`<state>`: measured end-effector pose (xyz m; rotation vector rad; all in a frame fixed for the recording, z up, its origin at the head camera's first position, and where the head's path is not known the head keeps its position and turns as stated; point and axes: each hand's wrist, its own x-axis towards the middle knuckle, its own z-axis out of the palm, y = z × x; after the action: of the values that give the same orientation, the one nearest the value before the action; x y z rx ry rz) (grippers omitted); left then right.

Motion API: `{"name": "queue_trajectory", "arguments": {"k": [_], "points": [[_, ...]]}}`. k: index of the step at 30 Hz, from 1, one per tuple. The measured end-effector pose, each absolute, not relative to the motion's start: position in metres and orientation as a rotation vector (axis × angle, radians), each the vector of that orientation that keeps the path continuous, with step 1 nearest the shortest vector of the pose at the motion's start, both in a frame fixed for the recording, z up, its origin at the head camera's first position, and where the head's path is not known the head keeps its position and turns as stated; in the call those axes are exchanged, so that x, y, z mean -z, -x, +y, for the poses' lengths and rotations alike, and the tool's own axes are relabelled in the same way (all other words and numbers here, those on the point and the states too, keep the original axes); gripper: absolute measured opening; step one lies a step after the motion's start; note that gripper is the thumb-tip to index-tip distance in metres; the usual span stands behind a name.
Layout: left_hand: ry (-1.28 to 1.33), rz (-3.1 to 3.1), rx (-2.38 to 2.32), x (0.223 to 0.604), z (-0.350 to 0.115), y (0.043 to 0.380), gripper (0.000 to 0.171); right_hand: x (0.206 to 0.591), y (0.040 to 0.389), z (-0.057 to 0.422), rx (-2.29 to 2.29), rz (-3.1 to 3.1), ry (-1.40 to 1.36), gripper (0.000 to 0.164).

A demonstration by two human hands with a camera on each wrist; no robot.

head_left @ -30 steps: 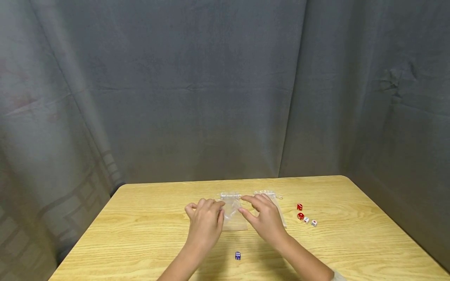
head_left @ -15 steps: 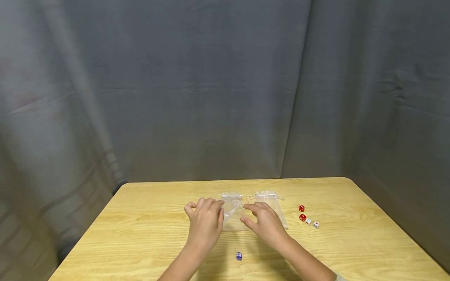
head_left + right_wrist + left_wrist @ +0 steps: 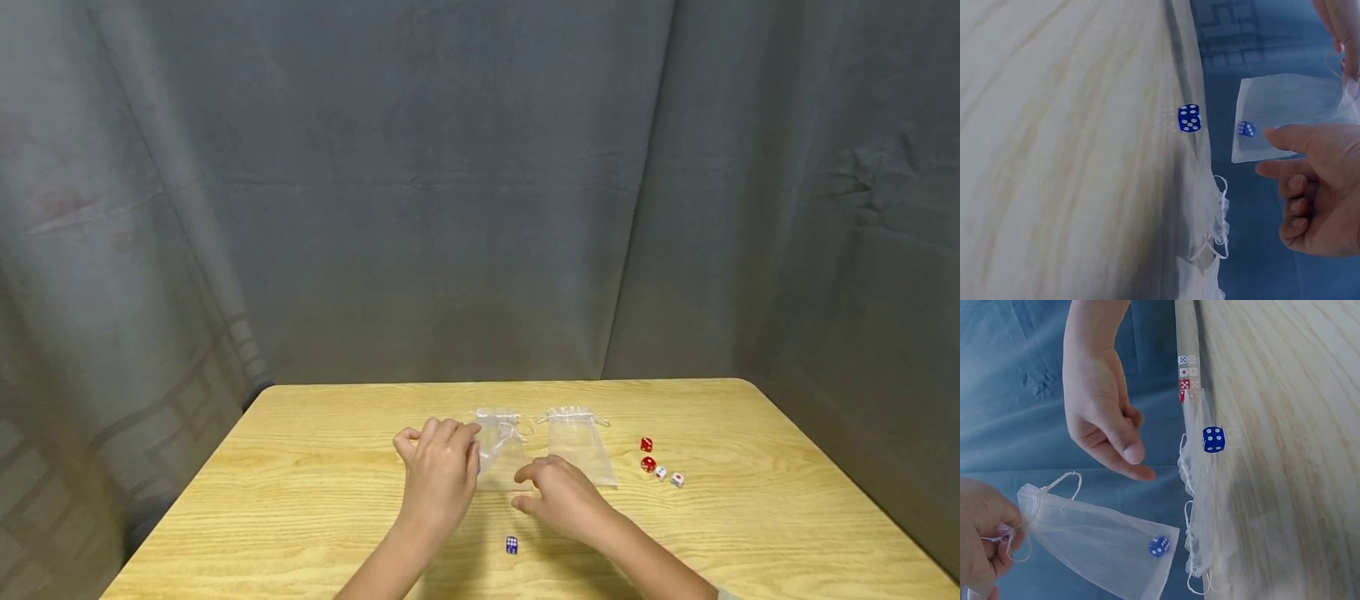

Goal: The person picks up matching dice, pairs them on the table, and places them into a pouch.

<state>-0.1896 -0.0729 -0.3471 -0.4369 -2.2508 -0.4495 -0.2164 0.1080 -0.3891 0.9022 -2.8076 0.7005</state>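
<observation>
My left hand [image 3: 442,467] pinches the gathered neck of a sheer white drawstring pouch [image 3: 1104,537], which hangs above the table. A blue die [image 3: 1159,546] shows through the mesh near its bottom. My right hand [image 3: 562,496] holds nothing; its thumb and forefinger stand apart, the other fingers loosely curled. It hovers right of the hanging pouch, above and beyond another blue die [image 3: 512,545] that lies on the table closer to me. Two more sheer pouches lie flat behind the hands, the right one [image 3: 577,450] in plain view, the left one partly covered.
On the right of the wood-grain table [image 3: 300,500] lie two red dice, one nearer [image 3: 648,464] and one farther [image 3: 647,444], beside two white dice, a left [image 3: 661,472] and a right [image 3: 678,480]. A grey curtain [image 3: 450,208] hangs behind the table.
My right hand has drawn back from beside the held pouch, toward me and lower, nearer the loose blue die. The left hand keeps its place with the pouch.
</observation>
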Motion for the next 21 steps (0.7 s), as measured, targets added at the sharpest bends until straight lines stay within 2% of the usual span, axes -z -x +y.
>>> {"name": "queue_trajectory", "arguments": {"k": [21], "points": [[0.453,-2.199,0.467,0.347,-0.073,0.186,0.012,0.402,0.202,0.096,-0.65,-3.0,-1.067,0.025]]}}
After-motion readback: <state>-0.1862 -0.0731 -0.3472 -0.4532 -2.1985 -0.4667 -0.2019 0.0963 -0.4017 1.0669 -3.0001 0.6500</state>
